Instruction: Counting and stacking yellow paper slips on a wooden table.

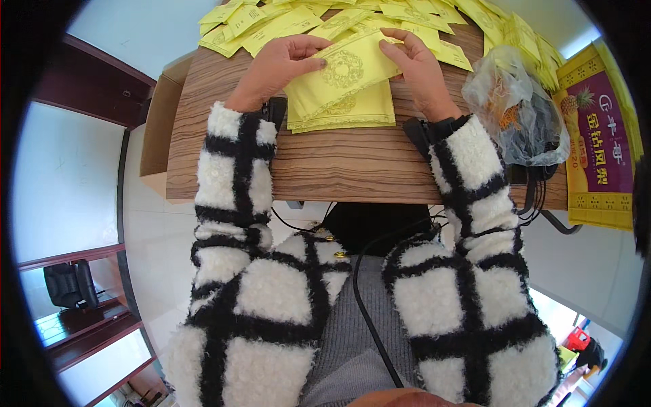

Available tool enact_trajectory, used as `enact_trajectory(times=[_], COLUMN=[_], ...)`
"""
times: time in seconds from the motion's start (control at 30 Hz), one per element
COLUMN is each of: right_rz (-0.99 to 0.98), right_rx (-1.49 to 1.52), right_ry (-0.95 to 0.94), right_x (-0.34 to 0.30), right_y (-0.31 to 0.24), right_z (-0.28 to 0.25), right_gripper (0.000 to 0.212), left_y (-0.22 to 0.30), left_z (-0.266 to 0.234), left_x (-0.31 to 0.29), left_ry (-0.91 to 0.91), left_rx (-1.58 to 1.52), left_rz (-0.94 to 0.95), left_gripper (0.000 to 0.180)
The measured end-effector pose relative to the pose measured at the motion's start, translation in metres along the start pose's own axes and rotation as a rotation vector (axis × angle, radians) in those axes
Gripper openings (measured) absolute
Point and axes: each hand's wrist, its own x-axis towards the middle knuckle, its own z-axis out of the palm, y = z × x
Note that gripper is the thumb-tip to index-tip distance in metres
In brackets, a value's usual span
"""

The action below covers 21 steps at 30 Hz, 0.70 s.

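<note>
The printed yellow packet [342, 71] is located at the middle of the wood-grain counter [339, 173], angled over a short stack of matching packets [376, 115] and on the near side of the loose packet pile [268, 24]. Both hands are engaged: the left hand [278, 68] pinches the left edge with its thumb on the top face, and the right hand [422, 71] grips the far right corner between thumb and fingers. Handling: the packet appears thin, light and flexible — likely to crease or bow if pressed inward, and possibly slippery against its neighbours. Recommended hold: opposite edges or corners, clear of the round printed motif. Pose: both forearms reach forward over the counter, set wide apart, with the hands converging on the packet. Contact between packet and stack cannot be confirmed from this view.
</note>
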Motion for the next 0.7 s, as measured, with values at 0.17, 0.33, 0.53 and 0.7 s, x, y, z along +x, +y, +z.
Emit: enact_trajectory(times=[0.17, 0.33, 0.53, 0.7], right_rz=[-0.06, -0.041, 0.061, -0.037], right_rx=[-0.131, -0.231, -0.393, -0.613], right_ry=[-0.132, -0.209, -0.246, -0.238], right_x=[0.007, 0.007, 0.007, 0.009], right_y=[0.019, 0.023, 0.031, 0.03], right_z=[-0.009, -0.012, -0.017, -0.022], right_gripper=[0.041, 0.033, 0.03, 0.031], left_y=[-0.004, -0.005, -0.006, -0.004], left_z=[0.005, 0.005, 0.015, 0.023], left_x=[0.001, 0.002, -0.002, -0.008], left_ry=[0.03, -0.008, 0.015, -0.072], left_rx=[0.094, 0.354, 0.638, 0.796], left_rz=[0.005, 0.013, 0.05, 0.154], left_gripper=[0.034, 0.033, 0.039, 0.061])
